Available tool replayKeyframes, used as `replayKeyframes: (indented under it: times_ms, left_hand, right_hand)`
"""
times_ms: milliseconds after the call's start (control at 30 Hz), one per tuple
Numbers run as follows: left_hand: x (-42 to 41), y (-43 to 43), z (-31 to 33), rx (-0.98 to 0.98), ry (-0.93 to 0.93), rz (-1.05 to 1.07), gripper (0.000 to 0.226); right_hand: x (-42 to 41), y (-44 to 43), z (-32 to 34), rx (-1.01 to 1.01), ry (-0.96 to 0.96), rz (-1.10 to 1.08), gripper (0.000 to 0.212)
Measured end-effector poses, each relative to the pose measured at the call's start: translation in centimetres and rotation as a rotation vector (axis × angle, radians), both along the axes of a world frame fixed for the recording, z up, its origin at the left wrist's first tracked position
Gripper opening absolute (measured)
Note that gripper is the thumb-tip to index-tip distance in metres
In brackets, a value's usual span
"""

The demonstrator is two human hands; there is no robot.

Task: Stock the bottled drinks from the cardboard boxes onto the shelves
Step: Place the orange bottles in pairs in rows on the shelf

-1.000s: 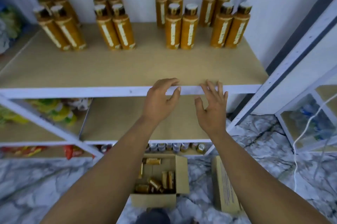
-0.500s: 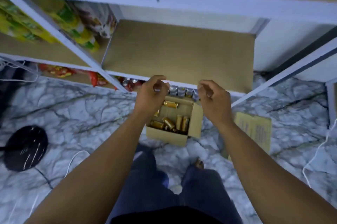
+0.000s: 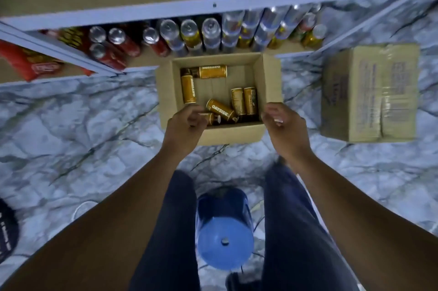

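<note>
Hands are off the top shelf edge now. Left hand (image 3: 187,124) and right hand (image 3: 284,124) are down low over the near side of the open box (image 3: 270,77), fingers loosely curled, nothing in them. The view tips way down too, so a blue cylinder (image 3: 224,226) shows up between the legs.

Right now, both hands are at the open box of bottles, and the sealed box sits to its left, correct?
No. In the head view the sealed box sits to the right of the open box, not its left. The rest holds.
</note>
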State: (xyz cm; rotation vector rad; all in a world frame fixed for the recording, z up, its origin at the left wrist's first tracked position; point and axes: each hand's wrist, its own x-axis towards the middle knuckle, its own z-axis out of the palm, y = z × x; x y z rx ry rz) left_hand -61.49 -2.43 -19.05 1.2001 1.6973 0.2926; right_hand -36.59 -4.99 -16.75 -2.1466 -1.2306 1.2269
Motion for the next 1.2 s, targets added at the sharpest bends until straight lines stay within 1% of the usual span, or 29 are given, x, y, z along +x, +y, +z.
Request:
replayKeyframes:
  times_ms: [133,267,367,500,600,700,800,900,967,1067,1200]
  left_hand:
    - [-1.5,1.4,-11.4,-0.014,0.002,-0.144,0.028]
    - [-2.1,3.0,-19.9,-0.032,-0.013,-0.266,0.035]
    - [-1.7,3.8,-24.6,-0.066,-0.013,-0.327,0.053]
    - [-1.2,4.4,-28.8,-0.088,-0.02,-0.378,0.074]
    - [-1.5,4.3,-30.4,-0.113,-0.015,-0.41,0.085]
    - [-1.8,4.1,-31.3,-0.151,-0.003,-0.442,0.091]
    - [-1.9,4.1,-31.7,-0.196,-0.005,-0.451,0.092]
    - [-2.1,4.2,-31.5,-0.172,-0.024,-0.435,0.087]
    - [-2.3,4.2,-30.8,-0.118,-0.042,-0.381,0.083]
    - [-2.4,4.3,-29.3,-0.025,-0.053,-0.241,0.083]
    - [-2.6,4.1,-28.9,0.107,-0.049,-0.086,0.083]
  right_hand:
    - [-1.9,-0.3,-11.3,-0.063,0.042,0.003,0.031]
    - [-2.9,1.4,-20.8,-0.057,0.044,0.052,0.035]
    - [-3.3,2.8,-25.7,-0.093,0.043,0.14,0.042]
    - [-3.4,5.5,-29.7,-0.158,0.084,0.257,0.055]
    - [-2.9,6.5,-31.7,-0.218,0.088,0.352,0.062]
    - [-2.4,6.6,-32.7,-0.277,0.119,0.39,0.065]
    - [-2.4,6.4,-33.1,-0.284,0.128,0.415,0.068]
    - [-2.2,6.4,-33.1,-0.288,0.149,0.386,0.071]
    - [-2.1,6.4,-32.9,-0.293,0.169,0.351,0.069]
    - [-2.0,6.1,-32.8,-0.289,0.131,0.346,0.068]
    - [-2.6,6.0,-32.9,-0.287,0.006,0.484,0.08]
